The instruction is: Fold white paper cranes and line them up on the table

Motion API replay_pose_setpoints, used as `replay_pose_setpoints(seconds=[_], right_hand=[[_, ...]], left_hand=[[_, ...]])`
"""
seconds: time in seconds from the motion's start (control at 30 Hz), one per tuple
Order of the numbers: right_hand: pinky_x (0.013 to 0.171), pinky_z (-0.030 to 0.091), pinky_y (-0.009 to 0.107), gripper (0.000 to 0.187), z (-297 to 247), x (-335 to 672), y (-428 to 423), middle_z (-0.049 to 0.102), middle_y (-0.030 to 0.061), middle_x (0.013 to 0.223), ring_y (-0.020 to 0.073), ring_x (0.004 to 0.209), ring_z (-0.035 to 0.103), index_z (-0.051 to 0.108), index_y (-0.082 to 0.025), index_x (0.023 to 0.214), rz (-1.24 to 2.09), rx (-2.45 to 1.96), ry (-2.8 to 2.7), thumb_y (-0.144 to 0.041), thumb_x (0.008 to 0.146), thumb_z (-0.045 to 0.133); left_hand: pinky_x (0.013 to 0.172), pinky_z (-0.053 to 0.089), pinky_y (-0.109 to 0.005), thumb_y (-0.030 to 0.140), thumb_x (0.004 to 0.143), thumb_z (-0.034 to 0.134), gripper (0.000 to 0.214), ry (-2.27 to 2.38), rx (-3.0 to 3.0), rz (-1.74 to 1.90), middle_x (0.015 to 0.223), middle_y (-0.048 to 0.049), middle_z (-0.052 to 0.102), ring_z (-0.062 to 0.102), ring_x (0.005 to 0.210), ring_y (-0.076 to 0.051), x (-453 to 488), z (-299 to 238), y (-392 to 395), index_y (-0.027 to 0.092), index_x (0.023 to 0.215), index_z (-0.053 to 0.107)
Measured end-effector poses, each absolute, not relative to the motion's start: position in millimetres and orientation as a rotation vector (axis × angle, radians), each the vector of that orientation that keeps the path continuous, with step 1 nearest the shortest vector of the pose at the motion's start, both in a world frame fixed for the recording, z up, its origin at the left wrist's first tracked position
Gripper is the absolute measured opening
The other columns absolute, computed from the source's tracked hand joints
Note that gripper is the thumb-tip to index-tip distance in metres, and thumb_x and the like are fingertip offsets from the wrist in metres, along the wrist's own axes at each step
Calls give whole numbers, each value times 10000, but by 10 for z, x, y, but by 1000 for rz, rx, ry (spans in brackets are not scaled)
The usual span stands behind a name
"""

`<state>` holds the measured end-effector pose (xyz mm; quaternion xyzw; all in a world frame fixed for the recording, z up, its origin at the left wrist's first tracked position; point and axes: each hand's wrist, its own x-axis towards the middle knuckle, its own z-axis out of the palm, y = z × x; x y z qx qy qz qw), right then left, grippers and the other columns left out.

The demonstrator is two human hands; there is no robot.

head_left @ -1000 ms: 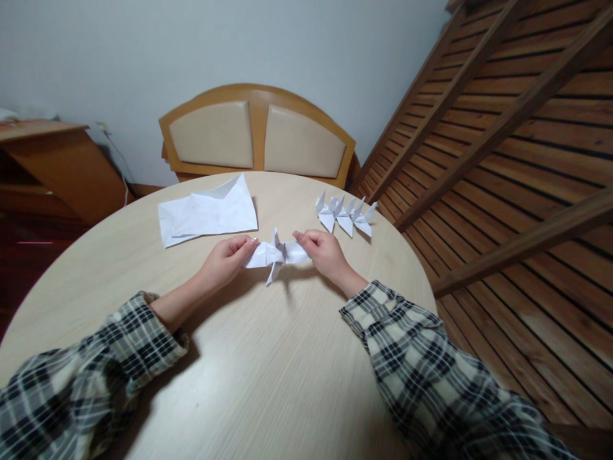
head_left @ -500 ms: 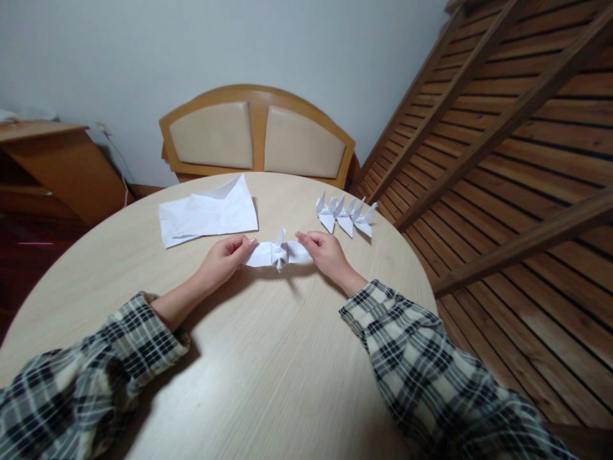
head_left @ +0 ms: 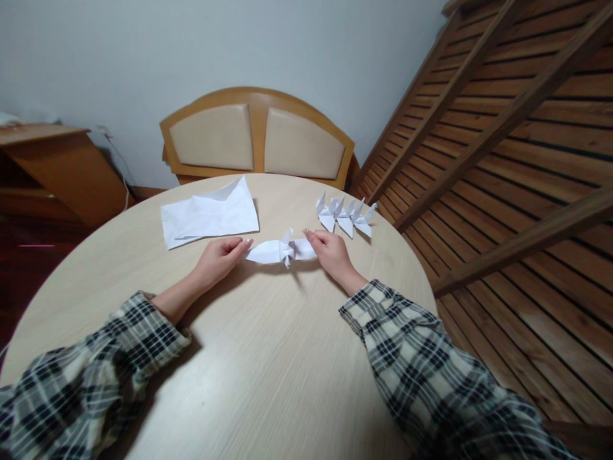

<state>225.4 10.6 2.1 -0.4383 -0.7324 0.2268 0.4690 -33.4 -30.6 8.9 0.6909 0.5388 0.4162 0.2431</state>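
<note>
A white folded paper crane [head_left: 281, 250] stretches low over the round wooden table [head_left: 268, 358] between my two hands. My left hand [head_left: 218, 258] pinches the tip of its left wing. My right hand [head_left: 331, 252] pinches the tip of its right wing. Both wings are spread out sideways, almost flat. Both arms wear plaid sleeves.
A row of finished white paper cranes [head_left: 345, 215] stands at the table's far right. Loose white paper sheets [head_left: 209, 215] lie at the far left. A wooden chair [head_left: 257, 137] stands behind the table. Wooden slats [head_left: 502, 128] lean at the right.
My hands have drawn apart and lowered, pulling the crane's wings out flatter and shifting it slightly right and away from me.
</note>
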Motion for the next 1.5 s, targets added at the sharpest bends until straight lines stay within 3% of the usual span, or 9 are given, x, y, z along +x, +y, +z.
replay_pose_setpoints(seconds=[0.4, 0.6, 0.77, 1.0, 1.17, 1.5], right_hand=[[610, 288, 320, 606, -71, 2676, 377, 382, -12, 542, 174, 597, 405, 320, -240, 542, 157, -1166, -1647, -686, 952, 336], [724, 355, 337, 638, -81, 3071, 515, 437, 6, 597, 178, 655, 410, 336, -233, 530, -84, -1321, -1582, -697, 961, 257], [736, 370, 350, 643, -74, 3349, 576, 393, -2, 602, 176, 643, 394, 341, -233, 524, -158, -1371, -1549, -708, 949, 262], [621, 353, 314, 650, -111, 3772, 675, 391, -17, 554, 153, 595, 412, 361, -230, 512, -68, -1395, -1338, -767, 878, 358], [533, 315, 275, 653, -179, 3915, 708, 417, -35, 572, 133, 572, 409, 447, -213, 616, 153, -1364, -1014, -835, 803, 380], [539, 345, 260, 607, -138, 3806, 417, 506, -32, 630, 118, 574, 440, 552, -187, 727, 330, -1278, -901, -793, 742, 524]], left_hand=[[505, 247, -273, 475, 901, 457, 471, 1540, 2012, 1196, 492, 53, 300, 304, 478, -106, -396, 12, -290, 222, 529, 317], [516, 229, -269, 489, 899, 432, 468, 1543, 2087, 1109, 516, 56, 258, 286, 494, -104, -358, 0, -315, 222, 548, 279], [525, 234, -272, 490, 906, 411, 468, 1555, 2137, 1057, 514, 51, 275, 300, 496, -109, -361, 17, -322, 221, 543, 287], [538, 239, -278, 480, 917, 411, 471, 1548, 2208, 1016, 517, 46, 290, 324, 503, -116, -344, 16, -329, 219, 545, 286], [533, 234, -276, 478, 923, 417, 475, 1560, 2210, 1013, 515, 49, 283, 319, 499, -114, -349, 3, -324, 216, 546, 294], [524, 237, -269, 459, 920, 428, 470, 1528, 2207, 1037, 508, 49, 289, 315, 494, -113, -340, 31, -332, 216, 539, 295]])
